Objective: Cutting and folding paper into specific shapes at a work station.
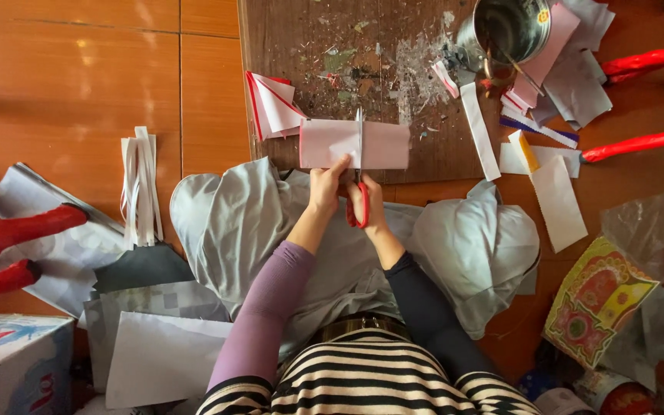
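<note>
Paper [330, 143] above left hand [324, 188]; scissors [358, 196] cutting it.

Both arms reach forward from the striped torso and converge toward the folded pink paper [353, 144], the left forearm in a lilac sleeve and the right in a dark navy one, the elbows spread and the wrists nearly meeting just below the paper's near edge. The left hand [325, 187] is closed in a pinch on that near edge, left of the paper's middle, with the index finger stretched up onto the sheet. The right hand [368, 201] sits just beside it, below the paper's centre, fingers curled through red scissor handles [357, 209] and knuckles facing up.
</note>
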